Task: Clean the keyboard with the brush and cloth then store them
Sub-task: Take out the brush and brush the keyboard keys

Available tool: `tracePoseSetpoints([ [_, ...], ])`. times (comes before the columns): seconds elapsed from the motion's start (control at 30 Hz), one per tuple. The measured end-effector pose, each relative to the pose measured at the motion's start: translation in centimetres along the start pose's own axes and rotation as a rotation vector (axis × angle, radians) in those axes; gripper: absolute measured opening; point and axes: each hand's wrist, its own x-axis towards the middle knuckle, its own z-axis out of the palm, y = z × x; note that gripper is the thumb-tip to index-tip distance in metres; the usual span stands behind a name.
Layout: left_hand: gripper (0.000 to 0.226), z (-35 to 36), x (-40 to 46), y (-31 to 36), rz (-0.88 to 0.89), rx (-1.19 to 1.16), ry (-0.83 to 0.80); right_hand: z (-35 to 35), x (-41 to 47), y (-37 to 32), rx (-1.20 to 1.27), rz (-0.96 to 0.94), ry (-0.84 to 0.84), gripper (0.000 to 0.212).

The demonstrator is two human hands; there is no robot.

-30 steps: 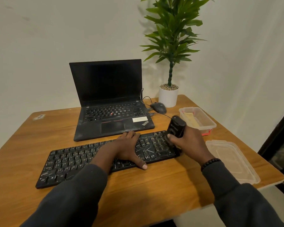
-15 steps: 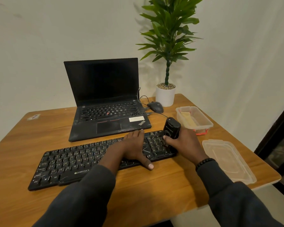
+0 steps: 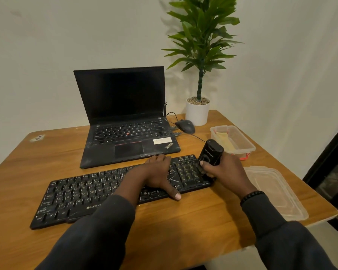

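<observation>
A long black keyboard (image 3: pixel 82 193) lies across the wooden table. My left hand (image 3: pixel 160 176) rests flat on its right half, fingers straight and thumb over the front edge. My right hand (image 3: pixel 225 172) grips a chunky black brush (image 3: pixel 211 152), standing it upright on the number pad at the keyboard's right end; its bristles are hidden. A yellow cloth (image 3: pixel 225 142) lies inside a clear plastic box (image 3: pixel 242 143) just behind the right hand.
The box's clear lid (image 3: pixel 277 193) lies near the table's right edge. An open black laptop (image 3: pixel 125 117) sits behind the keyboard. A wired mouse (image 3: pixel 185 126) and a white potted plant (image 3: pixel 197 113) stand at the back right corner.
My right hand with the brush has shifted slightly on the number pad. The left hand keeps pressing on the keyboard. The camera view moved a little.
</observation>
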Motion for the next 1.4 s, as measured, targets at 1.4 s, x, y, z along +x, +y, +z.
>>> tracePoseSetpoints([
  [1.4, 0.136, -0.1, -0.5, 0.2, 0.007, 0.036, 0.025, 0.8, 4.7, -1.1, -0.341, -0.035, -0.174, 0.047],
])
